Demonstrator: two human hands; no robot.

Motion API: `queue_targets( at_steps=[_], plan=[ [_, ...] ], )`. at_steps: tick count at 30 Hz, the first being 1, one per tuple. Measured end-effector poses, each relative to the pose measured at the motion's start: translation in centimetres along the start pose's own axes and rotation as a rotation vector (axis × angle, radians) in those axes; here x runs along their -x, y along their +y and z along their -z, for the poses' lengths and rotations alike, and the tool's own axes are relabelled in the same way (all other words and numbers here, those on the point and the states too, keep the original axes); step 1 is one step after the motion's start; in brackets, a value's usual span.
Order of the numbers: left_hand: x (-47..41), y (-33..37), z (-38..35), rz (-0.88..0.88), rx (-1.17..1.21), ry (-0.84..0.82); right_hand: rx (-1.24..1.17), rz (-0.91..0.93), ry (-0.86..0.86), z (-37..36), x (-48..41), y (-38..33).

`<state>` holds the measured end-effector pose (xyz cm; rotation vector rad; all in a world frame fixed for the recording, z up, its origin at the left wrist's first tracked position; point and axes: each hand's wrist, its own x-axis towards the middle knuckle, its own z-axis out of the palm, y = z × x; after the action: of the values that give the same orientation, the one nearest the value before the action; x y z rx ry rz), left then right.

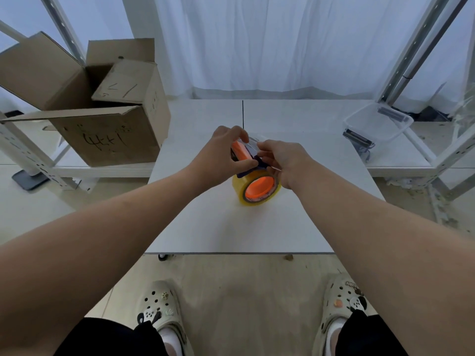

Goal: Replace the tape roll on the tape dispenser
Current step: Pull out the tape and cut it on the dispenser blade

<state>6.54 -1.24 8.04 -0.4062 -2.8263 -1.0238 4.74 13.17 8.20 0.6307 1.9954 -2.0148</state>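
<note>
The tape dispenser (241,153) sits on the desk (231,227) between the left hand (221,155) and the right hand (284,160), with its tape roll (259,192) just nearer than them. Well left of the hands a cardboard box (110,134) stands on a shelf (102,170). Well right is a plastic container (377,122).

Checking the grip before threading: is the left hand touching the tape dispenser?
Touching. The head view shows the left hand curled over the orange tape dispenser, thumb pressed against its dark part above the tape roll.
</note>
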Motion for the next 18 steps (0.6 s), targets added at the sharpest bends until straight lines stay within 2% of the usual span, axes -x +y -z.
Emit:
queue_targets(
  at_steps=[8, 14, 18],
  plan=[
    [-0.2, -0.5, 0.3, -0.006, -0.049, -0.037, -0.002, -0.19, -0.061, 0.4, 0.1, -0.4],
    [-0.3, -1.0, 0.4, 0.008, -0.042, -0.057, -0.141, -0.286, -0.163, 1.6, -0.4, -0.6],
    [-0.2, -2.1, 1.0, 0.014, -0.029, -0.077, -0.062, -0.293, -0.213, 2.2, -0.7, -1.0]
  ],
)
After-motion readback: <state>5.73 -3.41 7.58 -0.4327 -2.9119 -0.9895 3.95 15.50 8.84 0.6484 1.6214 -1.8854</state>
